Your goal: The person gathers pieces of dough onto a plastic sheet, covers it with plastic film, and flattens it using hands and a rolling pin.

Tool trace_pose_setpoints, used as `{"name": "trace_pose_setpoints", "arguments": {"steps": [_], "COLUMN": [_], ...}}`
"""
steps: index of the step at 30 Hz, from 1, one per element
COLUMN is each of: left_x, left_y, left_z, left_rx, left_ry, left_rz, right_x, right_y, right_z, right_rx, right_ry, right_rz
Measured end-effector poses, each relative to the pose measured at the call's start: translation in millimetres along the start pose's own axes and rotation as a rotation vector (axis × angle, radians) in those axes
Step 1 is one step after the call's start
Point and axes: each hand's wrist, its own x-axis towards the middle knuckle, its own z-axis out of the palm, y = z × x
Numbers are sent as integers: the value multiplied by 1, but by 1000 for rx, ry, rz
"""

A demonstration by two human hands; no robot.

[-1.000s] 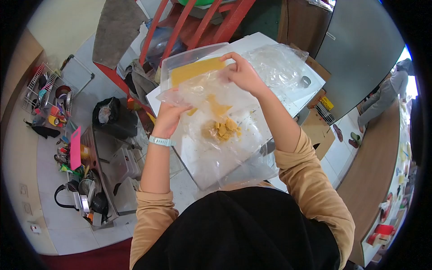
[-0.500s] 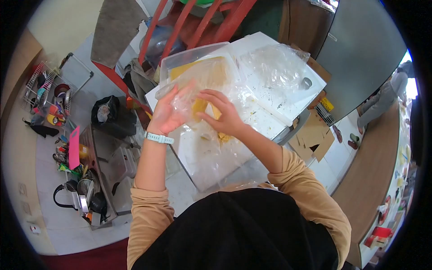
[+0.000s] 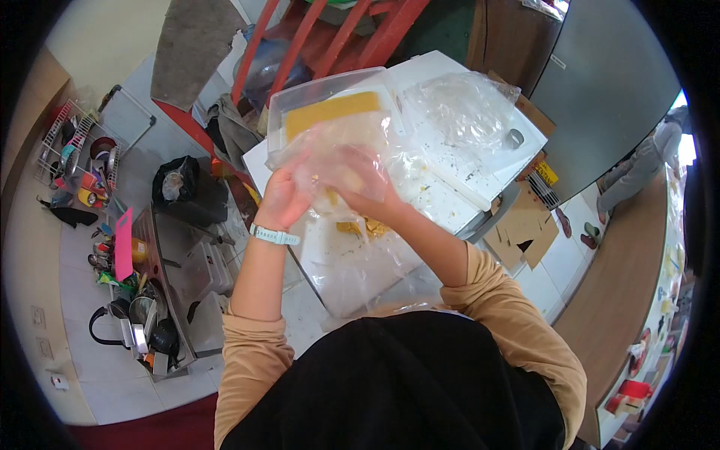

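A clear plastic bag (image 3: 351,142) is held up over the table between my two hands. My left hand (image 3: 285,196), with a pale watch on its wrist, grips the bag's left side, and its fingertips are covered by the film. The fingers of my right hand (image 3: 369,191) show blurrily through the plastic, closed about the bag's lower right part. Just beyond the bag, a yellow slab (image 3: 330,111) lies in a clear plastic container (image 3: 276,124). Crumbled yellow pieces (image 3: 364,227) rest on plastic film below my hands.
More crumpled clear plastic (image 3: 461,109) covers the right of the white table (image 3: 420,71), near a long white strip (image 3: 461,187) and a small ring (image 3: 514,138). A black-lined bin (image 3: 191,195) and a metal rack stand left. A red chair (image 3: 352,37) is behind. Someone stands far right.
The bag has shifted rightward, uncovering more of the yellow slab and now veiling my right hand's fingers. My left hand has moved slightly right and down.
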Motion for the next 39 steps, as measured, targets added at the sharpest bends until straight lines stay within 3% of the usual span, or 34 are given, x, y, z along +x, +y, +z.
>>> {"name": "trace_pose_setpoints", "arguments": {"steps": [3,6,9,12,15,18,21,25,28,31,37,39], "left_x": [4,5,5,7,10,12,13,9,13,8,-3,-1], "left_y": [-4,-2,-1,1,1,3,5,5,-4,-10,11,11], "left_z": [7,4,8,5,4,7,6,6,-28,-26,-24,-27], "left_rx": [50,34,45,61,46,2,16,-20,111,582,-6,-13], "left_ry": [24,-27,-3,49,45,54,86,106,55,158,129,178], "left_rz": [41,23,4,6,-7,13,19,-10,-34,-28,-192,-160], "right_x": [0,-23,-31,-32,-22,-38,-41,-36,-30,-35,-51,-57], "right_y": [0,1,17,13,4,6,11,11,7,26,28,34], "right_z": [15,19,16,9,16,23,12,9,27,43,30,27], "right_rx": [174,196,57,-89,-9,16,27,96,177,187,-9,-100], "right_ry": [40,-80,-262,-58,-6,-114,-183,-101,-35,21,-85,-92], "right_rz": [-32,188,165,53,-130,86,71,47,46,17,12,-47]}}
